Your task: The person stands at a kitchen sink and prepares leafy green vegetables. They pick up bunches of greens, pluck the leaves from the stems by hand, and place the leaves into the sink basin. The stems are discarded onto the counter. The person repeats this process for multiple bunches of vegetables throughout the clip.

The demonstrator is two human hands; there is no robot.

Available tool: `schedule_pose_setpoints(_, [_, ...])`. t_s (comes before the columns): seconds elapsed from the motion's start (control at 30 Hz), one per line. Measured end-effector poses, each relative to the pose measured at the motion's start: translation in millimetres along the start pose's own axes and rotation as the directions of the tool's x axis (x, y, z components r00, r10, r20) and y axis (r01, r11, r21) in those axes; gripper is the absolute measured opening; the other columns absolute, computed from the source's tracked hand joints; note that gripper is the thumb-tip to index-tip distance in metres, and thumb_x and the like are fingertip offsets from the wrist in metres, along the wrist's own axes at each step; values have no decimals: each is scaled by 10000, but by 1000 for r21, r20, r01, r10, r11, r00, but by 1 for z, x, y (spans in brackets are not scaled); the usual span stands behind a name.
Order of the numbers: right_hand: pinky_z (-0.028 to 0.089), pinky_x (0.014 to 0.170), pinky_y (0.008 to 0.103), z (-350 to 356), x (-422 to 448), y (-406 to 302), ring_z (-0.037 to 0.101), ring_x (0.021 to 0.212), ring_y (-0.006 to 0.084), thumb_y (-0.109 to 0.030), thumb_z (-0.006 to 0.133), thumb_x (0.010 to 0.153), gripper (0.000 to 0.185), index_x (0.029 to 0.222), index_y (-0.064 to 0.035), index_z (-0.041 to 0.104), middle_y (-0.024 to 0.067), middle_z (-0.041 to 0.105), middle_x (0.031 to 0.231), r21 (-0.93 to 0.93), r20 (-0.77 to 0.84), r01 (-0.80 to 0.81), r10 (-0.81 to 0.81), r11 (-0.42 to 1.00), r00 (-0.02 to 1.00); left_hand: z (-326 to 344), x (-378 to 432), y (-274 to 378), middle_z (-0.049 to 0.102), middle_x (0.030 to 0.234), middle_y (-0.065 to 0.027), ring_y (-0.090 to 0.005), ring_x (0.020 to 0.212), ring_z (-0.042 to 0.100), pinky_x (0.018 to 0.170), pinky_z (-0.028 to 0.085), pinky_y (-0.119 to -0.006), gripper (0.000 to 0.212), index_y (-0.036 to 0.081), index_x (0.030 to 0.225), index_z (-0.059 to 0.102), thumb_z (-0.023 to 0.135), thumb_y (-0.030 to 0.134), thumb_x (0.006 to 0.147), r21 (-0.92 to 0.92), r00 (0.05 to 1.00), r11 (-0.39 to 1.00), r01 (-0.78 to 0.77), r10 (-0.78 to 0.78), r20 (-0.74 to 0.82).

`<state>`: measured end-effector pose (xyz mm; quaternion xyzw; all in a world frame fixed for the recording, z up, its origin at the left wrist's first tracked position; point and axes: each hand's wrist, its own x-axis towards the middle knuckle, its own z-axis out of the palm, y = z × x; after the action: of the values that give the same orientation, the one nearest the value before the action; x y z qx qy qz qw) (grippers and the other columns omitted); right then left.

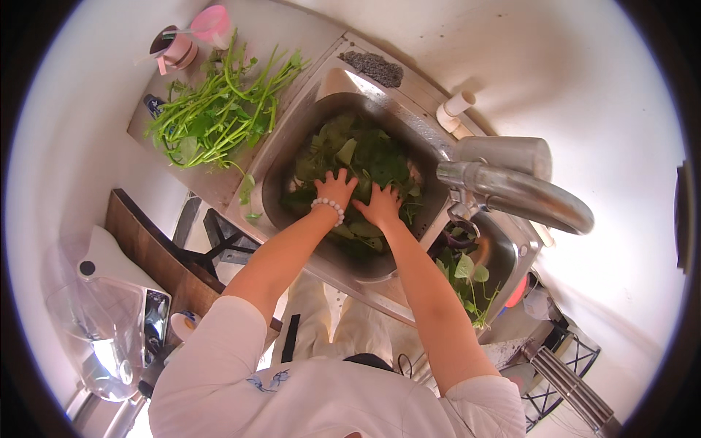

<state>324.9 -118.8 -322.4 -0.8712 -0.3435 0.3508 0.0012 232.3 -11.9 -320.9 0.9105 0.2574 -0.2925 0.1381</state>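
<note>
Both my hands rest over leafy greens (378, 153) in the larger basin of a stainless steel sink (276, 202). My left hand (336, 191), with a pale bead bracelet (328, 208) at the wrist, lies on the leaves with fingers spread. Just to its right, my right hand (382, 205) also touches the leaves, its fingers apart. The leaves look dark and wet, some apparently under water. Neither hand appears to grip anything, though what lies beneath the palms is hidden.
Trimmed green stems (219, 120) lie on the left counter near a pink cup (174, 50) and a pink container (211, 23). A metal faucet (509, 189) arches over the right side. More leaves (465, 268) fill the smaller basin. A scouring pad (372, 68) sits on the back rim.
</note>
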Motion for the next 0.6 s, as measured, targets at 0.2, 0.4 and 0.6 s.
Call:
schedule_pose_setpoints(0.2, [320, 1034, 566, -48, -81, 16, 335, 1314, 378, -449, 641, 838, 735, 1395, -71, 346, 201, 355, 1412, 725, -256, 183, 13, 664, 967, 7, -30, -19, 392, 1302, -130, -338, 1171, 468, 887, 461, -479, 767, 221, 1330, 416, 804, 274, 671, -135, 994, 986, -100, 105, 25])
schedule_pose_setpoints(0.4, [409, 996, 447, -114, -126, 17, 442, 1224, 311, -442, 645, 849, 736, 1306, 34, 321, 150, 441, 1295, 494, 27, 247, 298, -834, 954, 6, -55, -17, 366, 1360, -123, -334, 1203, 437, 926, 434, -489, 863, 240, 1384, 343, 804, 332, 660, -154, 998, 987, -37, 27, -63])
schedule_pose_setpoints(0.6, [377, 994, 529, -147, -136, 2, 443, 1232, 328, -469, 643, 813, 697, 1212, 40, 383, 201, 455, 1252, 387, 36, 356, 400, -851, 916, 7, -51, -19, 343, 1396, -113, -335, 1225, 415, 940, 417, -499, 873, 249, 1392, 334, 806, 331, 662, -184, 999, 983, -24, 17, -39])
